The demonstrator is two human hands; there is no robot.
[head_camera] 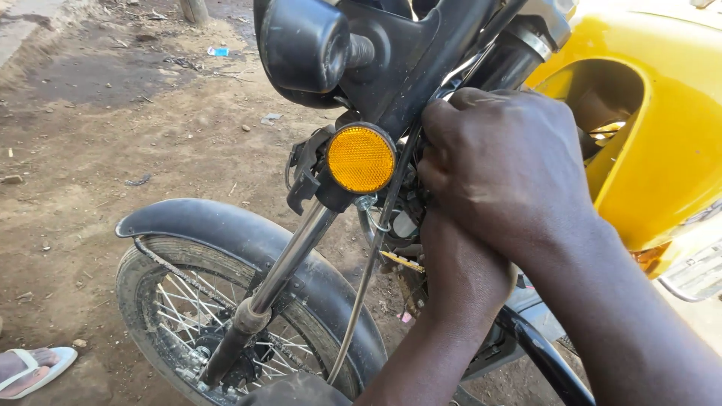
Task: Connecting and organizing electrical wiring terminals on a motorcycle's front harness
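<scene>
Front wheel (188,316) with black mudguard (226,233) sits lower left, its bottom cut off. The chrome fork tube (289,259) rises to an orange round reflector (361,159). Behind the steering head, the left hand (462,271) reaches upward, fingers hidden. The right hand (508,169) is curled closed over it; grasped part concealed. Yellow fuel tank (662,150) lies right.
</scene>
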